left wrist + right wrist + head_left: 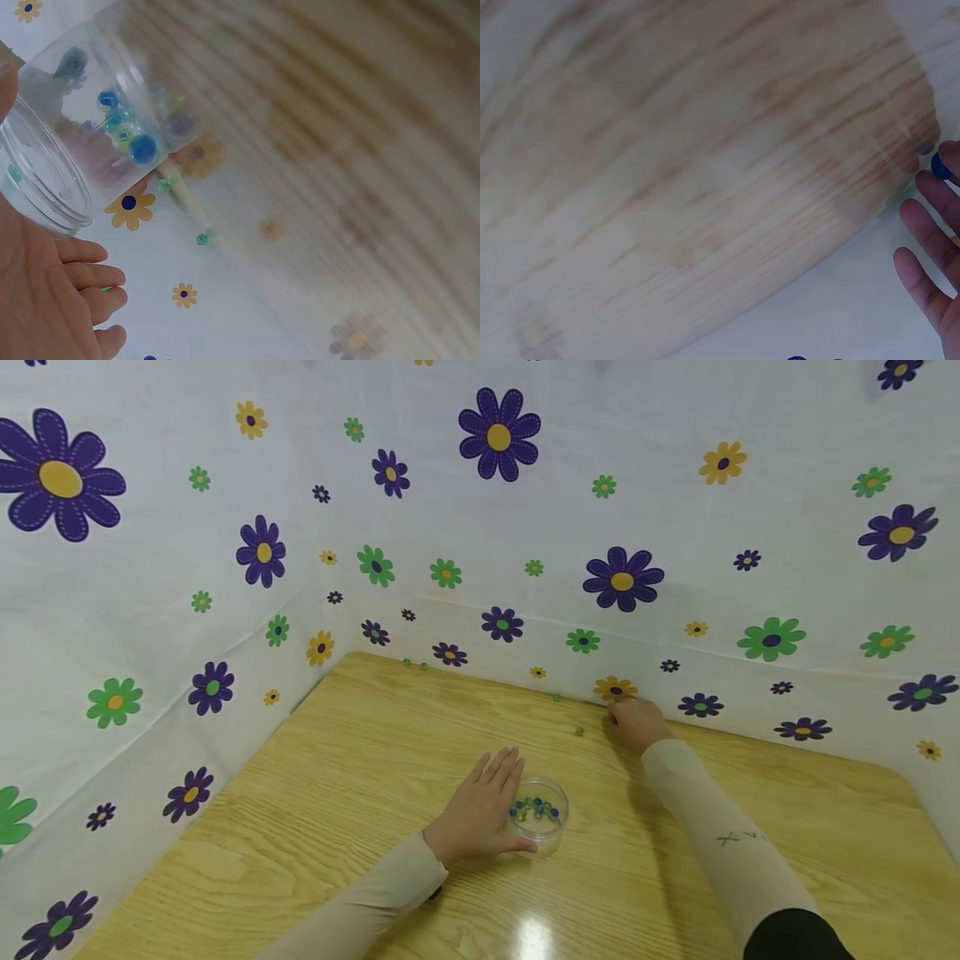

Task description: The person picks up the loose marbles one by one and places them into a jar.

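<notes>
A clear round jar (553, 838) stands on the table with several blue and green glass marbles (537, 808) inside. My left hand (478, 812) lies along the jar's left side, fingers straight and thumb across its near side. In the left wrist view, the jar's wall (90, 56) is between the thumb and the outstretched fingers. At the back edge of the table, my right hand (641, 724) pinches a blue marble (940, 166) between thumb and index finger. Its other fingers are spread in the right wrist view.
Two loose green marbles lie left of my right hand, one on the tabletop (579, 732) and another green marble (557, 697) by the back edge. Two more, including a small green marble (407, 662), sit near the far left corner. A flower-printed sheet (442, 518) encloses the table.
</notes>
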The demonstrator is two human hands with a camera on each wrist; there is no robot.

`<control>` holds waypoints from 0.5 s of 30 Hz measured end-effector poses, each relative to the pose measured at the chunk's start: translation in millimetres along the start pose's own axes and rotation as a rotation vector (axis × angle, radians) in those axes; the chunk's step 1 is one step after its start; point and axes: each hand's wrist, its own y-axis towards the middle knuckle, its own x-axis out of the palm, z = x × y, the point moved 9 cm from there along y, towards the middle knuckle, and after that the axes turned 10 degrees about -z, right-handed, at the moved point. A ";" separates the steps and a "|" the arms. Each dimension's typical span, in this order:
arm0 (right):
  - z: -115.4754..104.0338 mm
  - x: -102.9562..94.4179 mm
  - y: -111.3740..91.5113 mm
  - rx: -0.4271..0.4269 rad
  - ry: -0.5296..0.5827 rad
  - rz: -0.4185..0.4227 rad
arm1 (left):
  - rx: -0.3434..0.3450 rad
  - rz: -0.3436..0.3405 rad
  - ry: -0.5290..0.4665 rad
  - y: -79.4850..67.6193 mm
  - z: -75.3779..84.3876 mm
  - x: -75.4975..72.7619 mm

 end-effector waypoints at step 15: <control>-4.8 -21.1 -28.0 -0.032 0.016 0.076 | -0.001 -0.010 -0.013 2.0 -1.4 3.8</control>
